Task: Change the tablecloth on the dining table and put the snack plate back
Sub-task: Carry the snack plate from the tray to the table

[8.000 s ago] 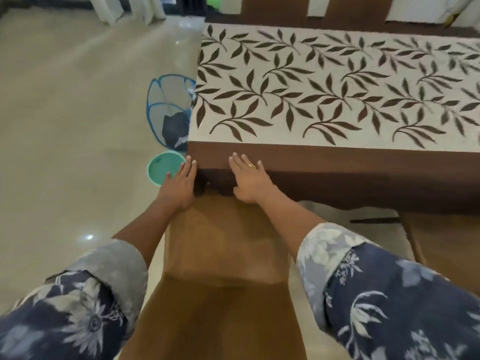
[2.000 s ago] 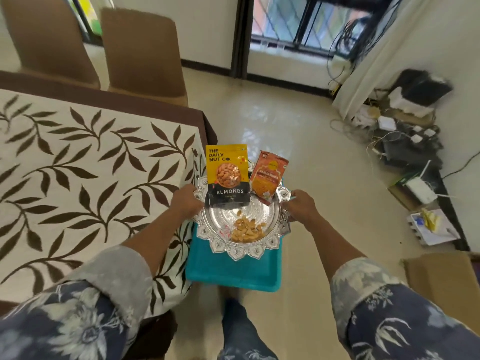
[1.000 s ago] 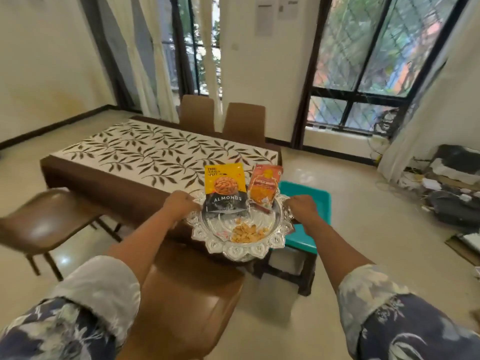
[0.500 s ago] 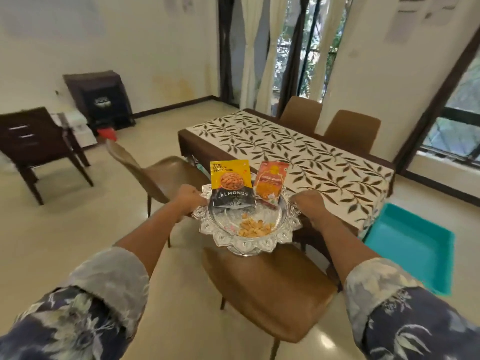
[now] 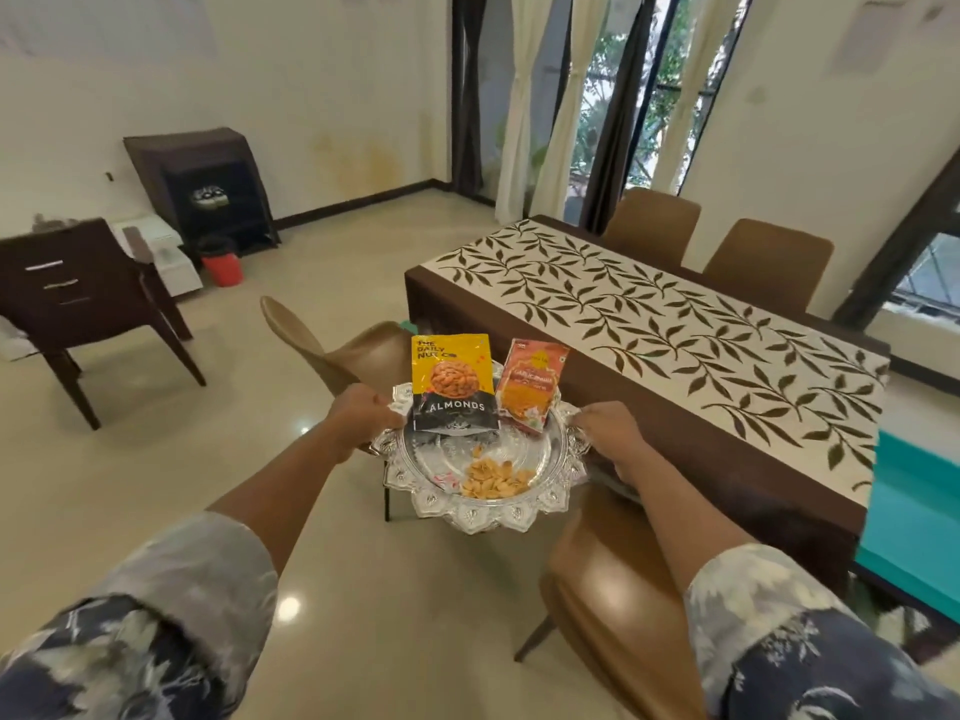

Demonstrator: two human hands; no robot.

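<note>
I carry the ornate silver snack plate (image 5: 470, 517) in the air, level, in front of my chest. My left hand (image 5: 363, 413) grips its left rim and my right hand (image 5: 608, 433) grips its right rim. On the plate stand a yellow and black almonds packet (image 5: 453, 383) and an orange snack packet (image 5: 530, 384), with loose nuts (image 5: 496, 479) in front of them. The dining table to the right wears a cream tablecloth with brown leaves and a brown border (image 5: 660, 324). The plate hangs left of the table's long side, above the floor and chairs.
Two brown chairs (image 5: 608, 589) (image 5: 332, 345) stand between me and the table; two more (image 5: 654, 226) stand on its far side. A teal stool (image 5: 914, 532) sits at the right end. A dark armchair (image 5: 83, 298), a dark cabinet (image 5: 208, 184) and a red bin (image 5: 222, 265) are at the left.
I lifted the plate off the teal stool and walked left along the table's long side with it. Both hands have kept their grip on the rim.
</note>
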